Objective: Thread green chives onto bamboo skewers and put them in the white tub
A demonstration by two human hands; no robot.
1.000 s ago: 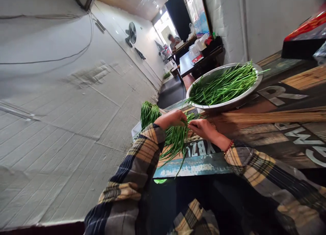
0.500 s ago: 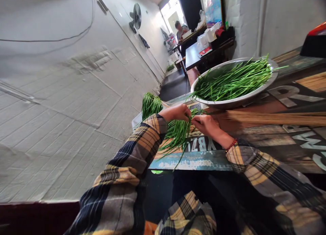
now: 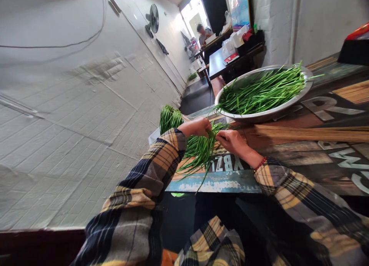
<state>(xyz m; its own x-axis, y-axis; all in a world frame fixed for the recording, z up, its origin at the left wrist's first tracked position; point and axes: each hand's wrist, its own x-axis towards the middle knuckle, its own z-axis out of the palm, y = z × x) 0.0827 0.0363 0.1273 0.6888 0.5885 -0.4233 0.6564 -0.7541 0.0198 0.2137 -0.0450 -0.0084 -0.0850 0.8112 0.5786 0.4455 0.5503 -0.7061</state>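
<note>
A loose bunch of long green chive stalks point(image 3: 198, 152) lies across the front edge of the painted wooden table point(image 3: 288, 158). My left hand point(image 3: 197, 127) is curled down over the top of the bunch, fingers closed on the stalks. My right hand point(image 3: 232, 141) meets it from the right, fingers pinched on the same stalks. Both arms wear plaid sleeves, and a red bead bracelet sits on my right wrist. A second heap of green stalks point(image 3: 170, 118) lies just beyond my left hand.
A wide metal basin point(image 3: 269, 113) full of green stalks stands behind my hands. A bundle of thin bamboo skewers point(image 3: 311, 134) lies to the right. A grey tiled wall fills the left. Dark tables and a seated person point(image 3: 201, 32) are far back.
The view has tilted and shifted a little. My hands have drawn closer together on the bunch, which stays in the same place on the table edge.
</note>
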